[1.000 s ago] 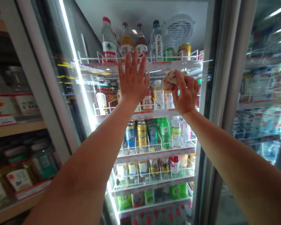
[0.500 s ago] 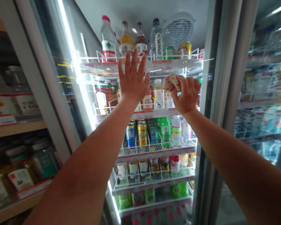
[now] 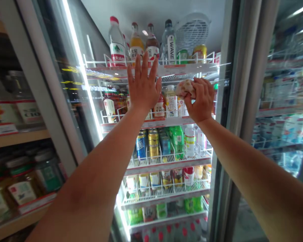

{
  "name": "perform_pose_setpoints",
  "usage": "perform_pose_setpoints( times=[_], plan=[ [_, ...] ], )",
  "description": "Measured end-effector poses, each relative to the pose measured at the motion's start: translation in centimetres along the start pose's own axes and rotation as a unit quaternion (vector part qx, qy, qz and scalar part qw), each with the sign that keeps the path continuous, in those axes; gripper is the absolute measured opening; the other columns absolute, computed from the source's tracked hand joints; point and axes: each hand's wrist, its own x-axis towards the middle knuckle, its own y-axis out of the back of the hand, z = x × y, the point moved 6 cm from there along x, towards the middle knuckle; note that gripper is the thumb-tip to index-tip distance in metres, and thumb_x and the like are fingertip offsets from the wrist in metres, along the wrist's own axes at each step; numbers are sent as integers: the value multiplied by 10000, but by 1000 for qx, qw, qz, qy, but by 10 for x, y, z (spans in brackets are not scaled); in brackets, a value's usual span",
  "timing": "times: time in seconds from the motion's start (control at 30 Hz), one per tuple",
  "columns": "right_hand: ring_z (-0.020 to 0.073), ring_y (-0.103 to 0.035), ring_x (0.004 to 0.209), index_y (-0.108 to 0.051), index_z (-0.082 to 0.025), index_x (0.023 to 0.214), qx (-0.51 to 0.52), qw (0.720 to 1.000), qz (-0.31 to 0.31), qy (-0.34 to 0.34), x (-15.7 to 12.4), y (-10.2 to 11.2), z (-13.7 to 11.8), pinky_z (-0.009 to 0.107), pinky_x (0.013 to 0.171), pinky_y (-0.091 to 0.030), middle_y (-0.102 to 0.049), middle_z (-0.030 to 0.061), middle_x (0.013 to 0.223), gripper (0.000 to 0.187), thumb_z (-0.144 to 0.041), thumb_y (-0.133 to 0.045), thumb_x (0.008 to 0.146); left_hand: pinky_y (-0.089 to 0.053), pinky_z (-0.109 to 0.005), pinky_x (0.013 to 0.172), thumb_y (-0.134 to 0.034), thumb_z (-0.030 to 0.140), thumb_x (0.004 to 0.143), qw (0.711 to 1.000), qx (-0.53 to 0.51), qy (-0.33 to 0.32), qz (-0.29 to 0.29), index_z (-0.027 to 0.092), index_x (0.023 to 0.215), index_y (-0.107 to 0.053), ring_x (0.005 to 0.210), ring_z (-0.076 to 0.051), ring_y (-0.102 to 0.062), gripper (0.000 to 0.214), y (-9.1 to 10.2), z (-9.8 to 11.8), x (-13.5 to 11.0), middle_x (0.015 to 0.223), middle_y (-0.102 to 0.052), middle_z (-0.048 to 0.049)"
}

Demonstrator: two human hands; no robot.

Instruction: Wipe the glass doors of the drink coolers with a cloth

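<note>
My left hand (image 3: 143, 87) is spread flat, fingers pointing up, and appears to rest on the glass door (image 3: 126, 75) of a drinks fridge. It holds nothing. To its right, my right hand (image 3: 202, 101) is closed around a crumpled, pale pinkish cleaning cloth (image 3: 185, 88), which seems pressed to the same glass. Behind the hands, bottles and cans stand on white wire shelves, among them a clear bottle with a red cap (image 3: 116, 42) and a bottle marked WAVE (image 3: 168, 42). Part of the second shelf is hidden by my hands.
A metal door frame (image 3: 244, 84) runs down the right side, with another stocked fridge (image 3: 282, 101) beyond it. Wooden shelves (image 3: 20, 138) with jars and bottles stand on the left. A bright light strip (image 3: 82, 70) lines the fridge's left inside edge.
My right hand has shifted very slightly with the cloth, and the cloth's folds look different. My left hand has stayed in place.
</note>
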Motion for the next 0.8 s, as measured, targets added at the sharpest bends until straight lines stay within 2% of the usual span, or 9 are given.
perform_pose_setpoints(
  times=[0.1,0.27,0.33,0.43,0.53,0.6,0.67,0.73,0.8],
  plan=[
    [304,-479,1315,-537,-209,1330,3,1000,-13,-2,1,0,-1,582,1116,-365,-557,111,1364,442,-342,-408,928,83,-450,1296,-287,498,973,1000,-3,-6,1,328,1579,-255,1509,-96,159,630,1,1,0,1627,-29,177],
    [289,-421,1368,-536,-211,1343,-3,1000,-6,-8,1,3,-4,536,1133,-358,-460,117,1468,434,-351,-364,970,136,-413,1297,-260,544,971,1000,-8,9,-11,375,1566,-228,1439,-10,293,619,-1,-1,0,1597,-8,263],
    [276,-447,1339,-553,-201,1323,-9,1000,-8,-8,0,6,-4,510,1131,-372,-501,122,1416,435,-376,-352,979,139,-388,1293,-275,508,967,1000,-16,6,-8,390,1563,-235,1465,-17,243,609,1,-1,0,1600,-14,258],
    [269,-531,1232,-592,-207,1261,-18,999,-48,-13,-1,9,-5,512,1095,-413,-595,102,1244,405,-401,-388,971,123,-396,1286,-337,466,943,1000,-22,3,-8,358,1573,-255,1525,-101,113,644,3,1,-1,1630,-46,187],
    [228,-613,1028,-652,-203,1068,43,994,-84,-59,6,12,-6,444,945,-516,-643,65,1020,334,-413,-408,975,129,-419,1285,-361,460,933,999,-29,2,-16,306,1585,-255,1540,-163,66,677,3,1,0,1645,-32,143],
    [178,-625,847,-650,-184,975,125,980,-100,-119,16,12,-4,355,773,-552,-635,35,856,365,-413,-367,998,139,-406,1287,-341,467,949,999,-40,6,-21,354,1581,-237,1532,-134,103,650,3,1,0,1630,-13,194],
    [154,-615,748,-649,-164,971,168,963,-115,-176,24,11,2,303,662,-536,-632,21,791,362,-413,-387,992,154,-423,1284,-339,478,971,999,-37,10,-25,381,1572,-213,1527,-113,134,621,2,1,0,1617,13,237],
    [172,-630,806,-655,-154,1051,135,969,-106,-178,31,16,8,320,707,-544,-660,35,845,305,-372,-464,958,149,-483,1278,-359,468,988,1000,-19,5,-22,338,1581,-186,1535,-145,115,631,1,1,0,1634,22,211],
    [220,-625,989,-646,-168,1178,75,989,-83,-102,31,25,7,396,878,-541,-682,62,1005,306,-272,-505,927,107,-523,1271,-401,409,982,1000,11,-6,-13,282,1592,-193,1542,-197,65,657,-2,2,1,1662,-5,138]
  ],
)
